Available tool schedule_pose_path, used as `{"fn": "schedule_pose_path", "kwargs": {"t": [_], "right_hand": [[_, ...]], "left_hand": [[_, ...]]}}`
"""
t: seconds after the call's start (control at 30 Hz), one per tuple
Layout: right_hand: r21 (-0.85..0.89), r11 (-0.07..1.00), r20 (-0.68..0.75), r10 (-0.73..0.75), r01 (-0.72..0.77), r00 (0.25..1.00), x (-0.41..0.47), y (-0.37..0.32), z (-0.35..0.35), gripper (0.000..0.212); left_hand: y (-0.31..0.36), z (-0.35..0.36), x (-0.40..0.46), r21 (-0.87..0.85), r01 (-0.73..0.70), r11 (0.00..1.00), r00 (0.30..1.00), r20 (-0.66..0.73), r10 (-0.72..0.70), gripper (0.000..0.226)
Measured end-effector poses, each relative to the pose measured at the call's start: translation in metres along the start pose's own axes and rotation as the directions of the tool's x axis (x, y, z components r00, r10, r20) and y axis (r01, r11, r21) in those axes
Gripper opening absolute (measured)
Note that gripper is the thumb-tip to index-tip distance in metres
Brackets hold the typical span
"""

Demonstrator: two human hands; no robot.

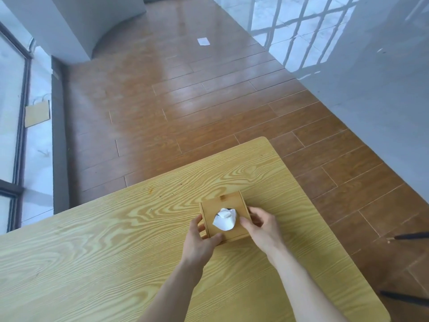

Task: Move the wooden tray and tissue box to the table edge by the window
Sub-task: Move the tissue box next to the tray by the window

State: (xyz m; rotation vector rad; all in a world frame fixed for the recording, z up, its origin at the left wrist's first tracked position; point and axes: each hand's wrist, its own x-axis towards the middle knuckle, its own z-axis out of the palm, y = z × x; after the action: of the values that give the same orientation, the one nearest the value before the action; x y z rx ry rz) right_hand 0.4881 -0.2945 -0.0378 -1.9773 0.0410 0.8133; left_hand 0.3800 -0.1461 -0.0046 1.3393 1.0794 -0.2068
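A brown plank floor [185, 94] runs out ahead of me to a pale wall, with glass panes [11, 108] down the left side, and nearer in is the yellow wood-grain table [92, 252] I am standing at. The tissue box [224, 218] sits on that table toward its far right corner, square and wooden, with a white tissue [224, 220] puffed up through the hole in its lid. I have my left hand [199, 238] wrapped around its near left corner, thumb on the near side and fingers along the left wall, and my right hand [263, 226] pressed to its right side with the fingertips curled at the top edge. Both hands grip the box from opposite sides so that it will lift or slide level, without tipping. I cannot tell whether it is resting on the table or just clear of it. The wooden tray is nowhere in my view, so I judge the box is the piece in hand now. The window side looks to be the left, so the box likely has to travel that way.
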Motion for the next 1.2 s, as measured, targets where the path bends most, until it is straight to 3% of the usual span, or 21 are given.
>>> {"fn": "schedule_pose_path", "kwargs": {"t": [0.2,0.57,0.67,0.87,1.0,1.2], "right_hand": [[0.02,0.999,0.008,-0.04,0.04,0.999,-0.019,-0.021,0.028,0.028],[-0.037,0.986,0.082,-0.157,0.16,0.984,-0.075,-0.078,0.123,0.035],[-0.041,0.983,0.11,-0.175,0.181,0.978,-0.098,-0.096,0.168,0.032],[-0.044,0.975,0.148,-0.209,0.218,0.967,-0.138,-0.12,0.271,0.047],[-0.092,0.969,0.188,-0.208,0.228,0.96,-0.167,-0.136,0.365,0.04],[-0.124,0.96,0.276,-0.208,0.25,0.938,-0.202,-0.153,0.499,0.048]], "left_hand": [[0.003,-0.038,-0.018,-0.049,-0.021,0.999,0.999,-0.038,0.019,0.078],[-0.009,-0.152,-0.063,-0.157,-0.116,0.981,0.984,-0.152,0.092,0.068],[-0.022,-0.199,-0.076,-0.211,-0.153,0.965,0.971,-0.212,0.108,0.065],[-0.055,-0.302,-0.09,-0.276,-0.197,0.941,0.95,-0.292,0.113,0.061],[-0.088,-0.395,-0.097,-0.321,-0.213,0.923,0.932,-0.35,0.093,0.057],[-0.136,-0.52,-0.101,-0.373,-0.233,0.898,0.895,-0.444,0.048,0.054]]}}
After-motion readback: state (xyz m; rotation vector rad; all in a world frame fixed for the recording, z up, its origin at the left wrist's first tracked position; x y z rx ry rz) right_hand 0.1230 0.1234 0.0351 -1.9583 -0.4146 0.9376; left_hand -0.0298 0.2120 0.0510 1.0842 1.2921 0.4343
